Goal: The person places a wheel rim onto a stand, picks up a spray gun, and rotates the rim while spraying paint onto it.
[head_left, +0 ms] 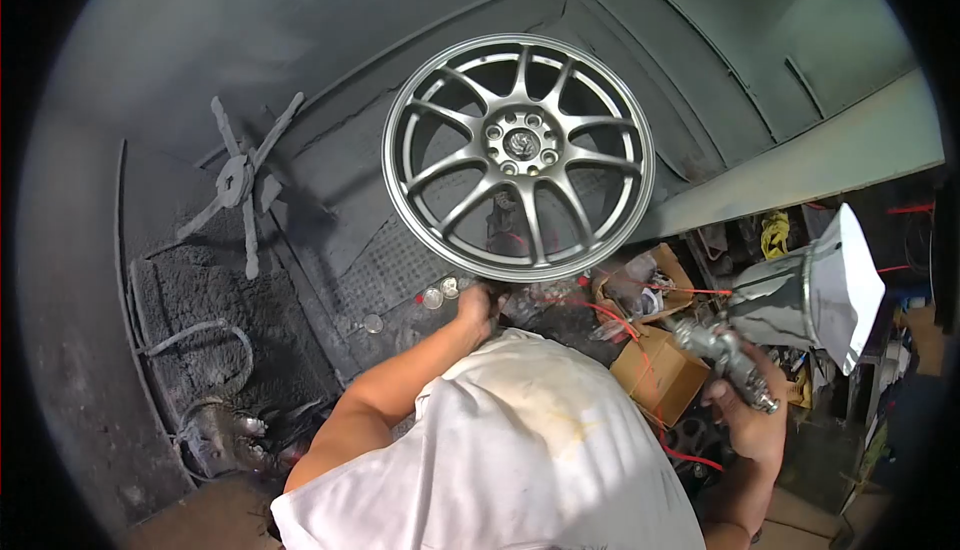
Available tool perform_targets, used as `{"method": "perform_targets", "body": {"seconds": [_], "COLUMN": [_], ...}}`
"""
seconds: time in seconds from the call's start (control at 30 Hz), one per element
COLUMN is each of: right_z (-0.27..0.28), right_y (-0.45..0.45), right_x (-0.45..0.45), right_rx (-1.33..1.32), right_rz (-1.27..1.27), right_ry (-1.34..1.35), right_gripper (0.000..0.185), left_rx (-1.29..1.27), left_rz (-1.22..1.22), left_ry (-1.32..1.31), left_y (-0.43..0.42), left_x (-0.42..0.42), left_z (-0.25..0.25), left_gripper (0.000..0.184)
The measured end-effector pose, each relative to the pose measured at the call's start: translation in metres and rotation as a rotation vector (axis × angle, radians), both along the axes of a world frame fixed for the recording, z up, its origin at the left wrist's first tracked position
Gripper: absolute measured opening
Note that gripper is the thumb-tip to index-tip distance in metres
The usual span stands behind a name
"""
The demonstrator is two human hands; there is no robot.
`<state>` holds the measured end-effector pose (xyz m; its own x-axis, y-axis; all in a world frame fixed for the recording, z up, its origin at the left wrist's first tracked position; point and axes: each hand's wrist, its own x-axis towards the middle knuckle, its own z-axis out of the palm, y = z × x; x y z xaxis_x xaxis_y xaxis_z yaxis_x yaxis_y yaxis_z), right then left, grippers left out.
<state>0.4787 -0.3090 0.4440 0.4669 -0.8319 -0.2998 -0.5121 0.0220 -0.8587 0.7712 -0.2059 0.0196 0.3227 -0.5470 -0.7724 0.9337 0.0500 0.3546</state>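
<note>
A silver multi-spoke car wheel [585, 205] is held up in front of me, its face toward me. Just below its lower rim is my left hand [478, 312], with curled fingers; what they grip, if anything, is hidden. Off to the right, my right hand [752, 420] is closed around a metal spray gun [740, 365]. A large silver-grey cup [775, 300] with a white, flared top sits by the gun, tilted to the right. The gun is apart from the wheel.
A grey-coated stand with several arms [235, 182] is at the left. Open cardboard boxes [665, 375] and a red hose [640, 335] lie between me and the cluttered shelves at right. Round metal pieces [432, 298] are near my left hand. Grey-coated walls [330, 10] enclose the back.
</note>
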Motion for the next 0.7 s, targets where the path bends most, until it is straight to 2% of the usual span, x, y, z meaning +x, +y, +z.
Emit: {"method": "perform_targets", "body": {"seconds": [0.07,0.23,0.27,0.33,0.4,0.47,0.53,0.6,0.67,0.7], "right_z": [-0.001,-0.005,-0.005,-0.007,-0.001,-0.003,0.001,0.004,0.008,0.004], "right_y": [0.004,0.004,0.003,0.006,0.005,-0.001,-0.012,-0.021,-0.025,-0.028], "right_x": [0.013,0.056,0.064,0.081,0.094,0.099,0.094,0.083,0.062,0.046], "right_rx": [0.127,0.068,0.044,0.015,-0.040,-0.146,-0.318,-0.407,-0.404,-0.477], "right_rz": [0.124,0.311,0.327,0.303,0.289,0.152,0.123,0.039,-0.044,-0.041], "right_ry": [-0.016,-0.125,-0.112,-0.232,-0.232,-0.279,-0.224,-0.178,-0.109,-0.013], "right_gripper": [0.062,0.058,0.056,0.053,0.051,0.053,0.052,0.052,0.052,0.052], "left_rx": [-0.001,0.104,0.100,-0.057,-0.064,-0.072,0.157,0.191,0.033,0.021], "left_rz": [0.028,0.083,0.086,-0.128,-0.058,0.004,-0.063,-0.038,0.077,0.033], "left_ry": [-0.017,-0.027,-0.027,-0.170,-0.173,-0.172,-0.193,-0.256,-0.338,-0.330], "left_y": [0.001,-0.004,-0.004,0.002,0.000,-0.001,0.002,0.006,0.005,0.006], "left_x": [-0.003,-0.010,-0.008,-0.002,-0.002,0.001,0.025,0.061,0.100,0.117], "left_z": [-0.002,0.030,0.020,-0.011,-0.001,0.013,0.030,0.020,0.009,0.001], "left_gripper": [0.028,0.023,0.023,0.021,0.021,0.021,0.022,0.023,0.021,0.021]}}
